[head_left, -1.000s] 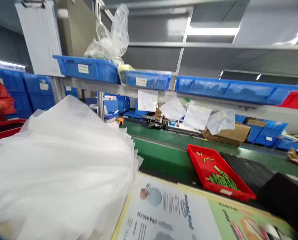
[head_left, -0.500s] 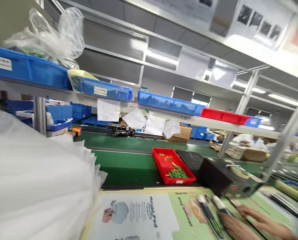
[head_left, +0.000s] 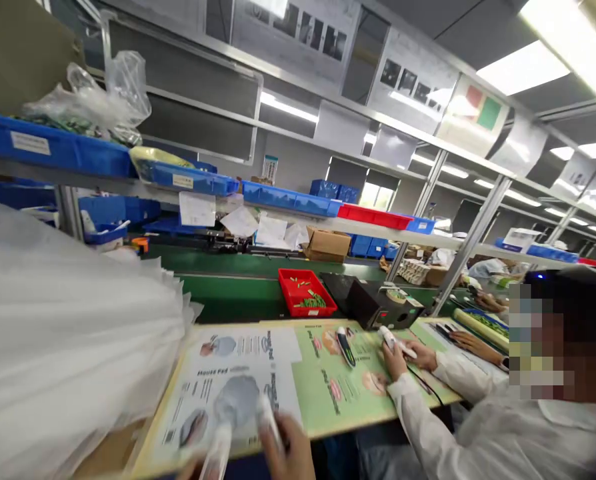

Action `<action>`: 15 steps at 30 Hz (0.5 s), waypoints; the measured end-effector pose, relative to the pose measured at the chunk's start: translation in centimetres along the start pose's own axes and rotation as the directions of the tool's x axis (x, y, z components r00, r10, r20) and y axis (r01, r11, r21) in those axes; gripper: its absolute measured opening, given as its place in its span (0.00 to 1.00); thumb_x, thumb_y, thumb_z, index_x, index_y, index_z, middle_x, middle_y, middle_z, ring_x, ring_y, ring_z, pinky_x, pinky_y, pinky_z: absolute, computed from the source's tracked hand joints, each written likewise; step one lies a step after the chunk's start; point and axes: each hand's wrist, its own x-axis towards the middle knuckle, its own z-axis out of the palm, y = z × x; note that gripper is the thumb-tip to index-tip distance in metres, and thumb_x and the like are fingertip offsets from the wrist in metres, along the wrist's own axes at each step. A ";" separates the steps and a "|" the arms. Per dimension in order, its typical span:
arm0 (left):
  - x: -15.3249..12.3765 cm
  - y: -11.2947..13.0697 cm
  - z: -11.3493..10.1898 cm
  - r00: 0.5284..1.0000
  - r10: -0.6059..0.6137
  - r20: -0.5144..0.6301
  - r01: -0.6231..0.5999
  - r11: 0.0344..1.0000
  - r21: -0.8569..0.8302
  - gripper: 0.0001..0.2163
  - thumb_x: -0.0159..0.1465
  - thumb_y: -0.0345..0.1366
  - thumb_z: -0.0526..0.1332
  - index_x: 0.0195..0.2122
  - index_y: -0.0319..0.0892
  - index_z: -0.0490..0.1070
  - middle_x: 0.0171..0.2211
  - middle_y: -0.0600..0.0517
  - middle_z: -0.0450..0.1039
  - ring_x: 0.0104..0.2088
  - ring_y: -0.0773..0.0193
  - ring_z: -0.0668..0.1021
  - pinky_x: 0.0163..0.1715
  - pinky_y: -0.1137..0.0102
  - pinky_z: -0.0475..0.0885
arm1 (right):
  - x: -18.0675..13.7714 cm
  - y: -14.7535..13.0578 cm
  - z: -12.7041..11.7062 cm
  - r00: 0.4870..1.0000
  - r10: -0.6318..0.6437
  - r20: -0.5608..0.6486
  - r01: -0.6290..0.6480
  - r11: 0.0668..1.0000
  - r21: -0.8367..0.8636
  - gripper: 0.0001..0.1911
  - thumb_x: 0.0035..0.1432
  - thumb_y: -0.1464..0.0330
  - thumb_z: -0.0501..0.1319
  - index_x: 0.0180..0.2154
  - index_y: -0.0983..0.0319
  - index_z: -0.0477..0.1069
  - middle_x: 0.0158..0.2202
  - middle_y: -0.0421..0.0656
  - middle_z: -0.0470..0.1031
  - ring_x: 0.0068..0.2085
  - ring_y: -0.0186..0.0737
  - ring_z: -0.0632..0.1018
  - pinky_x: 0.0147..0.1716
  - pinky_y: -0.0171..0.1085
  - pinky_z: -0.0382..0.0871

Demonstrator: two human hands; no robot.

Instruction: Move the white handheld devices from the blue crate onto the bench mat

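Two bare hands, blurred, work at the near edge of the desk [head_left: 162, 410]: the left hand [head_left: 192, 468], mostly cut off below, is wrapped around a white device [head_left: 219, 448], and the right hand [head_left: 295, 450] has its fingers curled on a second slim device [head_left: 268, 417]. Beneath both, a pale printed sheet [head_left: 291, 347] marked "Mouse Pad" covers the left part of the desk; a green printed sheet [head_left: 315, 383] adjoins it, with a dark-faced tool [head_left: 346, 348] lying on top. A heap of thin white sheets [head_left: 68, 333] fills the left side. Beyond runs a green conveyor belt [head_left: 213, 290], where a red tray [head_left: 289, 287] holds small green pieces [head_left: 314, 302] near a black box [head_left: 371, 303]. A metal shelf carries blue bins [head_left: 288, 199] and a red bin [head_left: 375, 217]. At right sits a co-worker [head_left: 478, 427] in white sleeves; ceiling lights [head_left: 523, 69] glow overhead.
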 end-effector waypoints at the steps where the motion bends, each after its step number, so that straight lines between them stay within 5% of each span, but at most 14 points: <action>1: -1.7 -0.7 -0.2 1.000 -0.015 0.019 0.015 1.000 0.001 0.14 0.71 0.45 0.71 0.56 0.51 0.81 0.59 0.51 0.79 0.53 0.54 0.83 0.45 0.64 0.82 | -1.7 -0.2 2.1 0.999 0.025 0.027 -0.024 0.999 -0.026 0.22 0.61 0.41 0.63 0.44 0.47 0.84 0.33 0.39 0.82 0.35 0.51 0.82 0.31 0.43 0.75; 5: -6.3 -2.6 -1.4 0.992 -0.043 0.118 0.043 0.999 0.004 0.16 0.74 0.48 0.64 0.37 0.42 0.82 0.39 0.49 0.85 0.43 0.55 0.85 0.44 0.66 0.79 | -2.1 -2.1 6.0 0.973 0.167 0.163 -0.102 0.933 -0.344 0.27 0.72 0.48 0.57 0.47 0.64 0.81 0.37 0.49 0.83 0.41 0.50 0.80 0.47 0.46 0.74; 8: -5.6 -2.2 -1.7 0.977 -0.058 0.205 0.064 0.998 -0.026 0.22 0.75 0.49 0.61 0.29 0.41 0.79 0.29 0.43 0.82 0.37 0.51 0.86 0.41 0.66 0.76 | 0.7 -3.5 8.9 0.967 0.191 0.169 -0.072 0.840 -0.537 0.29 0.78 0.53 0.53 0.60 0.70 0.76 0.56 0.60 0.80 0.56 0.58 0.76 0.60 0.54 0.68; 10: -5.0 -2.4 -2.0 0.979 -0.079 0.189 0.098 0.991 -0.092 0.24 0.79 0.49 0.54 0.37 0.38 0.81 0.29 0.41 0.82 0.35 0.50 0.85 0.41 0.64 0.77 | 0.9 -4.1 11.3 0.969 0.160 0.189 -0.019 0.809 -0.588 0.32 0.79 0.53 0.54 0.70 0.69 0.69 0.68 0.66 0.70 0.64 0.65 0.71 0.64 0.58 0.64; 12: -6.4 -3.8 -2.5 0.996 -0.074 0.053 0.082 0.983 -0.164 0.24 0.80 0.47 0.49 0.51 0.36 0.80 0.34 0.40 0.84 0.38 0.51 0.85 0.46 0.62 0.77 | -0.2 -4.0 12.7 0.952 0.052 0.302 0.151 0.777 -0.611 0.33 0.79 0.54 0.54 0.77 0.61 0.62 0.76 0.62 0.60 0.68 0.66 0.67 0.66 0.58 0.62; 15: -12.9 -8.5 -3.8 0.988 -0.009 -0.156 -0.028 0.972 -0.235 0.23 0.80 0.48 0.49 0.64 0.39 0.74 0.38 0.45 0.83 0.39 0.54 0.83 0.47 0.64 0.75 | -0.5 -1.6 10.9 0.869 -0.115 0.481 0.414 0.701 -0.581 0.31 0.78 0.61 0.53 0.78 0.51 0.61 0.79 0.53 0.58 0.68 0.62 0.67 0.67 0.56 0.61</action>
